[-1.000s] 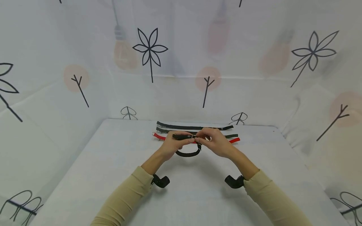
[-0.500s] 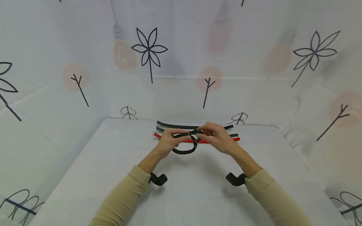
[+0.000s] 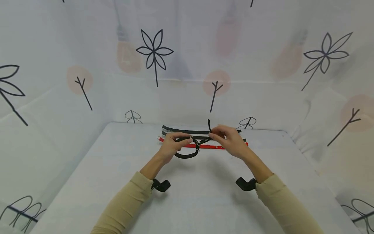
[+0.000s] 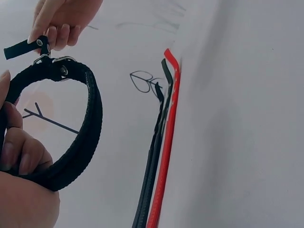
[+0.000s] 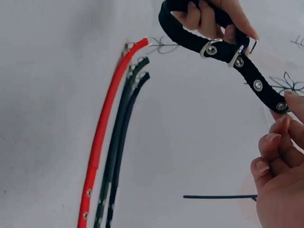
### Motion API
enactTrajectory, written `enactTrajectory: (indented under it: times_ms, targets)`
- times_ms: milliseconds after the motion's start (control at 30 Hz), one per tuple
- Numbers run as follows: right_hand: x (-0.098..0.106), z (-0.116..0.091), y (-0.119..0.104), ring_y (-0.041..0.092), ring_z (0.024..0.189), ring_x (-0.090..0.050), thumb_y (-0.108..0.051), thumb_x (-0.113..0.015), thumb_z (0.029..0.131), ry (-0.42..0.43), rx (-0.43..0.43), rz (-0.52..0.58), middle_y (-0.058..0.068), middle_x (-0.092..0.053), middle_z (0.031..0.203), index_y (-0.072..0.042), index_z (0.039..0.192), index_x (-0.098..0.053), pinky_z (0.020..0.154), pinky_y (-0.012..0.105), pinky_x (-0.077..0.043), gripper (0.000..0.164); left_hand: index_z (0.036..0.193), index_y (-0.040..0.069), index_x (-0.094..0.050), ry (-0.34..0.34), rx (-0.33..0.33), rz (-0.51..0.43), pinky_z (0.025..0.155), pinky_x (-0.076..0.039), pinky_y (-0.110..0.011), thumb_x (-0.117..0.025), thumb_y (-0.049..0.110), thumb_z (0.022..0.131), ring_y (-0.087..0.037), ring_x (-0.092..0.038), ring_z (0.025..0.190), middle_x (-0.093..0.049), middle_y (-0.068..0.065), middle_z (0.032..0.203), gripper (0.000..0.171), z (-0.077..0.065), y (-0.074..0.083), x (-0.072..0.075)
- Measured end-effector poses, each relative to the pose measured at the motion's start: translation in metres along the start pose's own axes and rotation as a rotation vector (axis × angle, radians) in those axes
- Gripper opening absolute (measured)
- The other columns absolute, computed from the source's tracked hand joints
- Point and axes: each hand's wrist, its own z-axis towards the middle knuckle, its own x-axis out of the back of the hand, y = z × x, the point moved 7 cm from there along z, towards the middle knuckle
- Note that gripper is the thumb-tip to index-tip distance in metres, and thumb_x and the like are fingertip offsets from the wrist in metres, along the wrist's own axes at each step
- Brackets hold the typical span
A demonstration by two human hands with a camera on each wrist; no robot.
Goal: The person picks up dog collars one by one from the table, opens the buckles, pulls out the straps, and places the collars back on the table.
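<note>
A black collar [image 3: 187,156] with metal eyelets, a ring and a buckle hangs in a loop between my two hands. My left hand [image 3: 168,148] grips the loop beside the buckle, fingers curled around the band in the left wrist view. On the other side, my right hand [image 3: 232,141] pinches the eyeleted strap end between thumb and fingers, and the tip sticks up past them. The right wrist view shows the buckle [image 5: 235,57] with the strap running through it toward my right fingertips [image 5: 273,137]. The collar is held up above the table.
Behind the hands, a red collar [image 3: 208,147] and two dark collars [image 3: 190,131] lie straight, side by side, near the back edge of the white table [image 3: 204,201]. A white patterned cloth wall [image 3: 181,97] rises just behind them.
My hands have moved apart, the right one drawing the strap end away from the buckle. The tip now shows above my right fingers, and the loop has shifted slightly left.
</note>
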Motion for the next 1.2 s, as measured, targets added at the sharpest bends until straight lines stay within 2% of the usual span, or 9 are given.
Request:
enactTrajectory:
  times_ms: [167, 300, 433, 533, 633, 767, 867, 1000, 1200]
  targets:
    - [-0.001, -0.001, 0.001, 0.021, 0.082, -0.061, -0.019, -0.069, 0.1, -0.021, -0.028, 0.003, 0.006, -0.071, 0.096, -0.006, 0.111, -0.072, 0.066, 0.028, -0.048, 0.018, 0.122, -0.003, -0.071, 0.002, 0.0, 0.007, 0.061, -0.038, -0.024, -0.077, 0.014, 0.093, -0.014, -0.048, 0.079, -0.068, 0.0, 0.111, 0.033, -0.003, -0.001, 0.002]
    - [0.0, -0.003, 0.005, 0.022, 0.085, -0.066, -0.018, -0.07, 0.099, -0.004, -0.047, 0.089, 0.006, -0.072, 0.098, -0.006, 0.11, -0.07, 0.073, 0.029, -0.054, 0.015, 0.122, 0.001, -0.07, 0.013, -0.013, 0.049, 0.066, -0.041, -0.026, -0.075, 0.017, 0.095, -0.017, -0.049, 0.082, -0.066, -0.003, 0.119, 0.032, -0.005, -0.002, 0.003]
    - [0.002, -0.007, 0.014, 0.028, 0.088, -0.069, -0.019, -0.073, 0.098, 0.036, -0.1, 0.239, 0.014, -0.072, 0.1, -0.005, 0.114, -0.068, 0.082, 0.03, -0.056, 0.022, 0.123, 0.008, -0.069, 0.007, -0.033, 0.16, 0.088, -0.047, -0.035, -0.073, 0.023, 0.097, -0.021, -0.056, 0.105, -0.064, -0.005, 0.126, 0.03, -0.007, -0.003, 0.003]
    - [0.002, -0.01, 0.019, 0.036, 0.094, -0.069, -0.018, -0.073, 0.097, 0.068, -0.13, 0.359, 0.02, -0.071, 0.102, -0.003, 0.116, -0.066, 0.087, 0.032, -0.057, 0.026, 0.125, 0.01, -0.065, -0.037, -0.037, 0.205, 0.093, -0.047, -0.038, -0.07, 0.023, 0.1, -0.024, -0.06, 0.107, -0.063, -0.007, 0.123, 0.028, -0.007, -0.004, -0.002]
    - [0.001, -0.011, 0.02, 0.041, 0.098, -0.068, -0.017, -0.074, 0.097, 0.084, -0.132, 0.445, 0.021, -0.071, 0.101, -0.001, 0.115, -0.065, 0.091, 0.034, -0.056, 0.026, 0.127, 0.007, -0.058, -0.092, -0.042, 0.207, 0.084, -0.052, -0.033, -0.063, 0.014, 0.103, -0.027, -0.064, 0.089, -0.061, -0.011, 0.121, 0.025, -0.008, -0.002, -0.012]
    - [-0.003, -0.01, 0.018, 0.033, 0.095, -0.07, -0.017, -0.073, 0.097, 0.078, -0.128, 0.475, 0.014, -0.074, 0.098, 0.0, 0.115, -0.065, 0.094, 0.037, -0.053, 0.026, 0.129, 0.006, -0.055, -0.148, -0.106, 0.248, 0.084, -0.055, -0.037, -0.053, 0.005, 0.105, -0.029, -0.066, 0.086, -0.061, -0.014, 0.122, 0.024, -0.009, 0.006, -0.025]
    - [-0.007, -0.01, 0.016, 0.027, 0.095, -0.07, -0.016, -0.073, 0.097, 0.065, -0.116, 0.489, 0.011, -0.075, 0.096, 0.0, 0.115, -0.066, 0.095, 0.039, -0.051, 0.025, 0.129, 0.011, -0.058, -0.171, -0.172, 0.348, 0.083, -0.054, -0.039, -0.055, 0.012, 0.106, -0.023, -0.065, 0.087, -0.064, -0.009, 0.12, 0.023, -0.01, 0.011, -0.032]
    - [-0.01, -0.009, 0.011, 0.026, 0.097, -0.07, -0.016, -0.073, 0.097, 0.053, -0.099, 0.499, 0.01, -0.075, 0.096, 0.0, 0.115, -0.066, 0.095, 0.04, -0.051, 0.025, 0.126, 0.016, -0.061, -0.153, -0.238, 0.468, 0.081, -0.052, -0.035, -0.064, 0.025, 0.103, -0.015, -0.063, 0.092, -0.068, 0.0, 0.114, 0.025, -0.012, 0.017, -0.037]
    - [-0.011, -0.01, 0.011, 0.027, 0.099, -0.069, -0.017, -0.072, 0.098, 0.056, -0.094, 0.472, 0.011, -0.074, 0.097, 0.003, 0.117, -0.065, 0.094, 0.041, -0.05, 0.029, 0.123, 0.015, -0.061, -0.13, -0.249, 0.476, 0.086, -0.051, -0.036, -0.064, 0.024, 0.103, -0.014, -0.064, 0.095, -0.069, 0.002, 0.104, 0.022, -0.014, 0.019, -0.039]
